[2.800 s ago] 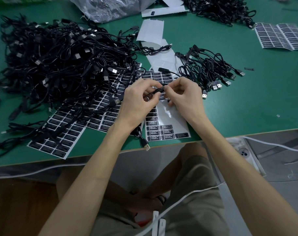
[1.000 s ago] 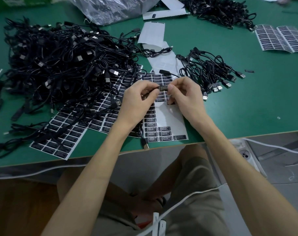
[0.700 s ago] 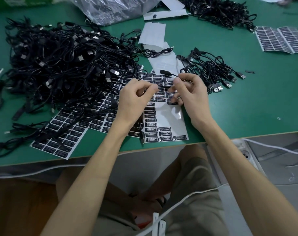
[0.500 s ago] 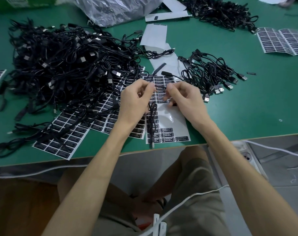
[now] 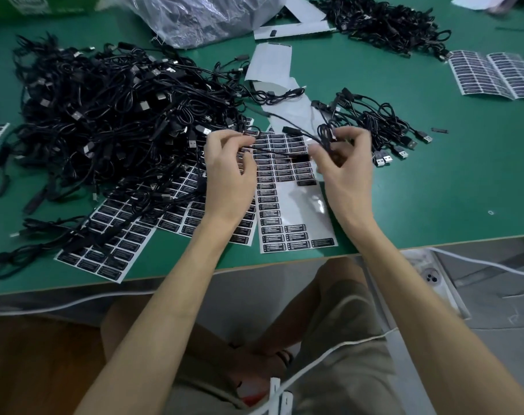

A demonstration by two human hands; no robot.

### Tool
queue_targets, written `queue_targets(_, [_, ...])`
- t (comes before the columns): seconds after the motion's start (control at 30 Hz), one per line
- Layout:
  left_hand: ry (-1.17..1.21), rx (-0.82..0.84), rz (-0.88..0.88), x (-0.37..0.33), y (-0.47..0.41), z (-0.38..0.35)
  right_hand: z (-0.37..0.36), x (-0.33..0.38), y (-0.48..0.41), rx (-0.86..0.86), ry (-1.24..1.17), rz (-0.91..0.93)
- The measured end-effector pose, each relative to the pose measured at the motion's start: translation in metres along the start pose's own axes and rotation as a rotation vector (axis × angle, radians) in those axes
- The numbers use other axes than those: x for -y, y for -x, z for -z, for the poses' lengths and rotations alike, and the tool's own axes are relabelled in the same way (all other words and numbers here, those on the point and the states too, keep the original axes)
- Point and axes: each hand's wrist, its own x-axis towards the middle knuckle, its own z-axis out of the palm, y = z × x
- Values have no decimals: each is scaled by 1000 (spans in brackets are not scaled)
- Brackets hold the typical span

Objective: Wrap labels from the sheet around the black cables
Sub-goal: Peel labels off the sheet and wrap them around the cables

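Left hand [image 5: 229,170] and right hand [image 5: 346,167] are held apart, each pinched on one black cable [image 5: 269,151] above the label sheet [image 5: 296,205]; the big cable heap [image 5: 111,115] is judged unlabelled

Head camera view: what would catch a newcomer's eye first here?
A huge tangled heap of black USB cables covers the left of the green table. At centre, the left hand and right hand pinch one black cable above a half-used label sheet.
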Motion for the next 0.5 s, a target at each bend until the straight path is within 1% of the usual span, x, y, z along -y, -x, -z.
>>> queue_targets(0.07, [-188, 73, 30, -1, 1, -4, 2, -3, -1, -87, -1, -40])
queue_targets(0.13, [-367, 153, 72, 0, 3, -8, 1, -5, -4, -105, 17, -52])
queue_targets(0.2, [-463, 188, 87, 1, 3, -11, 1, -7, -5, -97, 62, -25])
queue_targets(0.3, [-490, 201, 90, 1, 3, -13, -1, -7, -4, -92, 221, 58])
queue_targets(0.43, [-433, 170, 98, -1, 1, -9, -5, -2, 1, -100, 286, 259])
queue_targets(0.5, [-353, 143, 76, -3, 1, -6, -8, -2, 4, 0, 293, 355])
